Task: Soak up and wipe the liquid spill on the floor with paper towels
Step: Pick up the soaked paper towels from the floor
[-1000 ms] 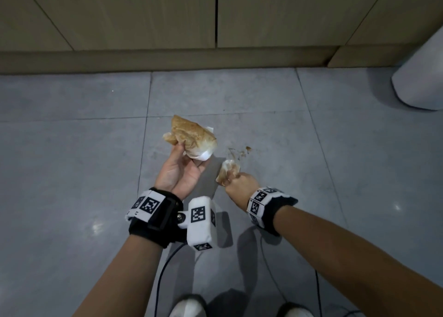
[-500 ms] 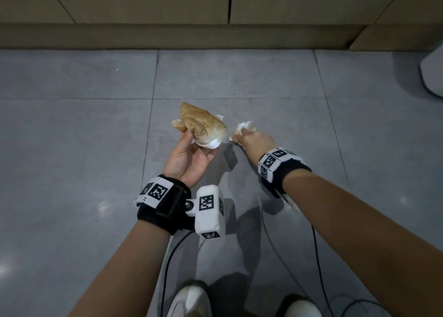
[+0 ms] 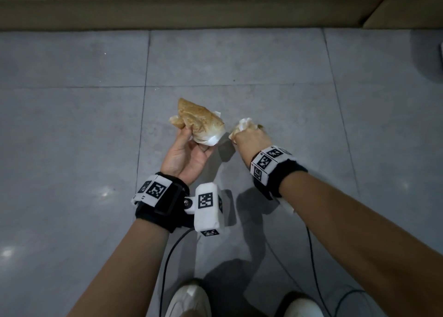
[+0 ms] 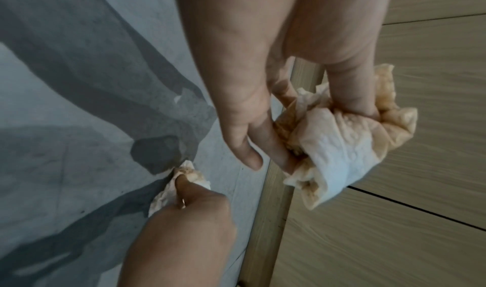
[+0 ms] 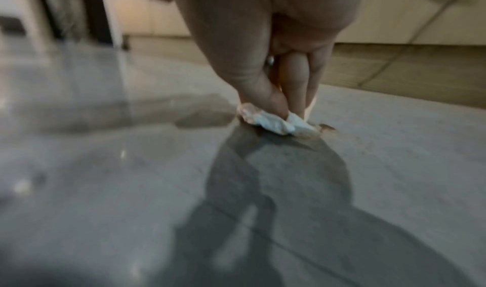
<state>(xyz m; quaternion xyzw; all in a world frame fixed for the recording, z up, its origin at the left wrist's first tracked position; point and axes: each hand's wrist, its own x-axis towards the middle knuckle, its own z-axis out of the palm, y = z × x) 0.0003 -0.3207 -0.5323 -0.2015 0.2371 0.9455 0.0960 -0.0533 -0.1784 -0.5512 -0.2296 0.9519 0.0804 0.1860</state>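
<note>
The left hand (image 3: 185,152), palm up above the grey floor (image 3: 72,124), grips a brown-soaked wad of paper towels (image 3: 200,122) at its fingertips; just beside it the right hand (image 3: 249,139) pinches a smaller stained towel (image 5: 273,122), pressing it onto the tile

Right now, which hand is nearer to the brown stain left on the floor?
Right. The right hand presses a small towel on the floor just beside the stain. The left hand is raised, apart from it, holding a soaked wad.
</note>
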